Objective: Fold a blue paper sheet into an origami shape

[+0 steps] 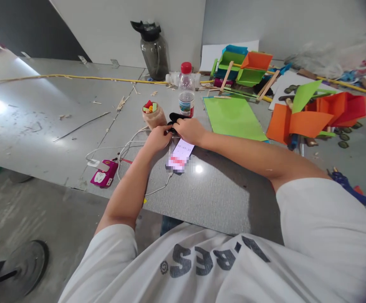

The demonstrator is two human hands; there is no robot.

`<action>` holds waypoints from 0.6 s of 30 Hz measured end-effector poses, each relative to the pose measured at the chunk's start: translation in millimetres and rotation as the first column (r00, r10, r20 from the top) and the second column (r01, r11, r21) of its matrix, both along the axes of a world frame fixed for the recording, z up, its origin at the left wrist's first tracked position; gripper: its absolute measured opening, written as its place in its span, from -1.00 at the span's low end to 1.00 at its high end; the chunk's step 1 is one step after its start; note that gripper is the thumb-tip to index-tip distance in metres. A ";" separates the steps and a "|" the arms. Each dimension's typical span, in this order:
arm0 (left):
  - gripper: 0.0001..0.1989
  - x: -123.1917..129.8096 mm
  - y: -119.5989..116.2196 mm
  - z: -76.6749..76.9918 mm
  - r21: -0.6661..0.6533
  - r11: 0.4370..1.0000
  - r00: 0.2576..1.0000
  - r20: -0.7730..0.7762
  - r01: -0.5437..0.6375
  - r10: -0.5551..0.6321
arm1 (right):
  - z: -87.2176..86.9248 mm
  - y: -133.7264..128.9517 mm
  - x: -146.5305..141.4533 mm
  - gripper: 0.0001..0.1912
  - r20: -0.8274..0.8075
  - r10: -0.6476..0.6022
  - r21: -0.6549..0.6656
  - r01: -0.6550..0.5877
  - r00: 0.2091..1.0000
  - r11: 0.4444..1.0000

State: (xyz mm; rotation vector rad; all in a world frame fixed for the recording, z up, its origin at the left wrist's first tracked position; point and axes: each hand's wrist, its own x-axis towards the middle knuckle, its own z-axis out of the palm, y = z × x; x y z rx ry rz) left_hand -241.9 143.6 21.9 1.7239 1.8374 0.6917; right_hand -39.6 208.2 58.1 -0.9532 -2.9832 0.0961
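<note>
Pinching black object (177, 116) in curled left hand (160, 138) and right hand (191, 131), coloured pieces (150, 107) in cup (156, 120) at ten o'clock, object's visible length nine-to-three.

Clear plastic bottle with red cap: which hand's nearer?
Right. The right hand is just in front of the bottle, near its base; the left hand is farther off, to the bottle's front left.

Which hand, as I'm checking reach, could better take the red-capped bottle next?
Probably the right hand: both hands touch the black object, but the right is nearer the bottle; the left hand is by the beige container.
</note>
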 end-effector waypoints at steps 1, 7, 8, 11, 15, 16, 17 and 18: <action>-0.39 0.1 0.6 0.9 -0.006 1.000 1.000 -0.013 0.006 -0.006 | -0.6 1.6 -7.8 -0.46 -0.004 -0.043 -0.011 0.043 0.999 0.999; -0.36 1.9 3.0 3.5 -0.025 1.000 0.991 -0.132 0.003 -0.007 | -11.7 15.5 -24.3 -0.45 -0.034 -0.192 -0.042 0.190 0.981 0.981; -0.37 2.4 2.7 3.9 -0.020 1.000 0.988 -0.152 0.003 -0.006 | -13.6 16.6 -24.7 -0.47 -0.037 -0.193 -0.051 0.191 0.980 0.980; -0.41 4.1 1.1 5.4 -0.010 1.000 0.978 -0.207 -0.002 0.000 | -16.7 16.8 -24.4 -0.54 -0.053 -0.177 -0.076 0.173 0.983 0.982; -0.41 7.2 -0.8 7.0 -0.009 0.999 0.964 -0.265 -0.032 0.029 | -13.9 16.8 -14.9 -0.53 -0.109 -0.190 -0.093 0.180 0.976 0.979; -0.40 8.1 -1.2 7.2 -0.007 0.999 0.960 -0.277 -0.043 0.040 | -12.1 18.3 -9.5 -0.51 -0.127 -0.200 -0.091 0.189 0.972 0.978; -0.40 8.8 -1.5 7.5 -0.005 0.999 0.957 -0.287 -0.054 0.050 | -10.0 20.5 -2.6 -0.49 -0.150 -0.213 -0.086 0.202 0.965 0.976; -0.39 9.6 -1.9 7.7 -0.004 0.998 0.954 -0.295 -0.062 0.058 | -7.6 23.3 5.6 -0.47 -0.179 -0.232 -0.078 0.221 0.956 0.972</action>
